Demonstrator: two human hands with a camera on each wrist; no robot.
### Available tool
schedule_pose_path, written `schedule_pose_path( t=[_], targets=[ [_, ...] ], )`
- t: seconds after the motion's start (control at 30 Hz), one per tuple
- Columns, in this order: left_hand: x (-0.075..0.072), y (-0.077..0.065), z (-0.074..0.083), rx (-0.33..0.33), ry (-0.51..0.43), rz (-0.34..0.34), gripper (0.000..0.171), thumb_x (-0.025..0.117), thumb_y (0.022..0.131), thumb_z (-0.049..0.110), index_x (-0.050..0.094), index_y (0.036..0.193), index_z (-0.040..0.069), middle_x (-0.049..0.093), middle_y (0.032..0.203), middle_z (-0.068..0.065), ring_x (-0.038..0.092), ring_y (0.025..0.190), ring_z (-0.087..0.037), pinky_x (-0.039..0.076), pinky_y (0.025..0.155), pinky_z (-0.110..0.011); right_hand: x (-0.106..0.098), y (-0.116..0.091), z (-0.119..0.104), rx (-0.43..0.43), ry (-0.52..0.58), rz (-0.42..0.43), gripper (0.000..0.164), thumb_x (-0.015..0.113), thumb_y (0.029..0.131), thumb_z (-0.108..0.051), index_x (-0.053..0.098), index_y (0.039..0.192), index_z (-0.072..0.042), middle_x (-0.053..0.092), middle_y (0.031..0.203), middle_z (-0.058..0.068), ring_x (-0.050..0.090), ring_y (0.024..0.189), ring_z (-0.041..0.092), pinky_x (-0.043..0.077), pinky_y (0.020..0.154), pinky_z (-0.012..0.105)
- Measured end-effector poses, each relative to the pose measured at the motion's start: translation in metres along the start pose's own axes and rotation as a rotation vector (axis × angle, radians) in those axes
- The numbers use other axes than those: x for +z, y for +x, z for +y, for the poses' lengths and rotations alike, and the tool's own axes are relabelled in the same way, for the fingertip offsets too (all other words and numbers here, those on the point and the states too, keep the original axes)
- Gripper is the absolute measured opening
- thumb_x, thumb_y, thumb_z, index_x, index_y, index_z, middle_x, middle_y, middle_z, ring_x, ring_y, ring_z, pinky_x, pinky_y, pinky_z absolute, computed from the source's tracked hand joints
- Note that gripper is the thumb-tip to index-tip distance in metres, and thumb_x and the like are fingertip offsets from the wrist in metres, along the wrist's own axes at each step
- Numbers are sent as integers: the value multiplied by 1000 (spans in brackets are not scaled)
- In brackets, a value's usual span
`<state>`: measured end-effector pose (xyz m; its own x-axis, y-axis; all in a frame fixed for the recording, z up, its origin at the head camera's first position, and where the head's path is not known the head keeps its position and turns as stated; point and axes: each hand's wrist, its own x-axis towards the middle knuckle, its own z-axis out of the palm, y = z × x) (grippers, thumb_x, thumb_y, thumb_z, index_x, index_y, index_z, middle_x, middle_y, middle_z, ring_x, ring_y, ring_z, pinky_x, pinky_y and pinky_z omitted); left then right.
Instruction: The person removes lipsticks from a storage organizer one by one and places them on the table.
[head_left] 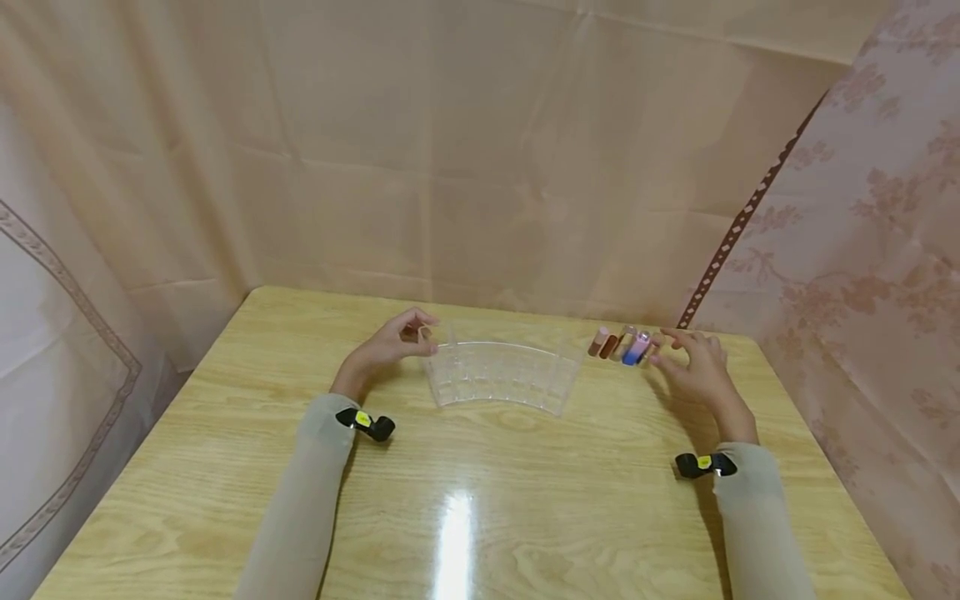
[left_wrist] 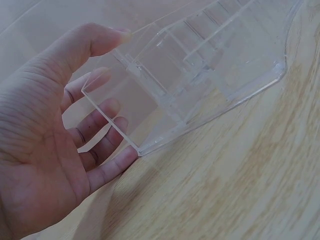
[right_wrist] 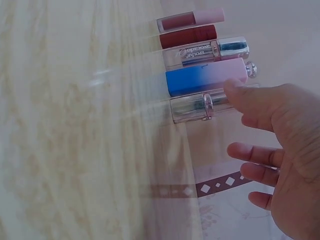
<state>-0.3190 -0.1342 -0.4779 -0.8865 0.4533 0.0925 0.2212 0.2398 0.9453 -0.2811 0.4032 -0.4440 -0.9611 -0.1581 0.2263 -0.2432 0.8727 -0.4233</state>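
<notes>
A clear, curved rack [head_left: 502, 375] with several compartments stands on the table. My left hand [head_left: 393, 342] holds its left end; in the left wrist view the thumb lies at the top edge and the other fingers show through the clear wall [left_wrist: 135, 100]. To the right, several lip-gloss and lipstick tubes stand upright in a row. Among them are a pink-capped tube [right_wrist: 192, 20], a dark red one [right_wrist: 187, 37] and a blue-and-pink one [right_wrist: 200, 77]. My right hand [head_left: 697, 367] is at the row's right end, its thumb partly covering the cap of the last clear tube [right_wrist: 187, 107].
The wooden table [head_left: 562, 500] extends toward me, with a bright reflection on its surface. A beige curtain [head_left: 450, 167] hangs behind its far edge. Patterned cloth [head_left: 885, 250] hangs at the right. Each sleeve carries a black wrist camera [head_left: 367, 423].
</notes>
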Motion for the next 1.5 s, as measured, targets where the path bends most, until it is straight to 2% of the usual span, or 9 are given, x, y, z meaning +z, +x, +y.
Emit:
schedule_pose_path(
  t=[0.23, 0.43, 0.7, 0.9, 1.13, 1.3, 1.4, 1.5],
  targets=[
    [5, 4, 0, 2, -5, -2, 47, 74, 92, 5, 53, 133, -4, 54, 107, -18, 49, 92, -20, 42, 84, -28, -6, 5, 0, -25, 3, 58, 65, 74, 93, -30, 48, 147, -3, 61, 115, 28, 41, 105, 42, 24, 83, 55],
    [7, 6, 2, -15, 0, -13, 48, 74, 92, 6, 53, 134, -3, 55, 110, -22, 51, 95, -21, 42, 87, -30, -7, 5, 1, -22, 24, 65, 70, 75, 92, -32, 46, 149, -3, 60, 115, 30, 40, 111, 47, 24, 87, 63],
    [6, 11, 2, 0, 37, -8, 51, 75, 92, 8, 53, 137, 0, 53, 113, -23, 49, 96, -24, 41, 87, -33, -13, 7, -4, -32, 22, 93, 64, 72, 94, -28, 48, 146, -1, 60, 115, 30, 45, 104, 47, 27, 85, 63],
    [7, 14, 3, 11, 48, -22, 51, 74, 92, 8, 52, 137, -1, 52, 115, -24, 50, 96, -25, 42, 87, -34, -19, 6, -9, -33, 33, 98, 62, 70, 96, -29, 47, 147, -1, 58, 117, 31, 46, 106, 51, 26, 90, 69],
    [10, 16, 5, 9, 47, -23, 52, 75, 91, 8, 52, 137, 0, 52, 119, -26, 50, 98, -25, 42, 89, -35, -21, 5, -13, -36, 56, 117, 62, 72, 95, -26, 48, 146, 0, 57, 115, 31, 46, 108, 52, 27, 93, 70],
    [9, 16, 8, -4, 66, -38, 53, 74, 92, 9, 51, 139, 0, 53, 120, -24, 52, 101, -24, 43, 91, -34, -23, 5, -17, -47, 66, 137, 61, 70, 96, -25, 48, 147, 0, 58, 116, 31, 47, 106, 51, 28, 92, 67],
    [7, 15, 12, -24, 84, -49, 54, 74, 92, 10, 51, 140, 1, 53, 122, -24, 53, 105, -27, 43, 93, -37, -25, 8, -21, -75, 79, 162, 61, 72, 95, -22, 49, 146, 1, 59, 113, 29, 48, 102, 46, 29, 89, 59],
    [5, 13, 24, -25, 91, -3, 52, 71, 96, 14, 50, 142, 1, 55, 129, -26, 54, 115, -33, 43, 101, -43, -28, 11, -27, -108, 108, 199, 59, 73, 95, -18, 50, 145, 1, 60, 107, 27, 48, 98, 37, 31, 86, 50]
  ],
)
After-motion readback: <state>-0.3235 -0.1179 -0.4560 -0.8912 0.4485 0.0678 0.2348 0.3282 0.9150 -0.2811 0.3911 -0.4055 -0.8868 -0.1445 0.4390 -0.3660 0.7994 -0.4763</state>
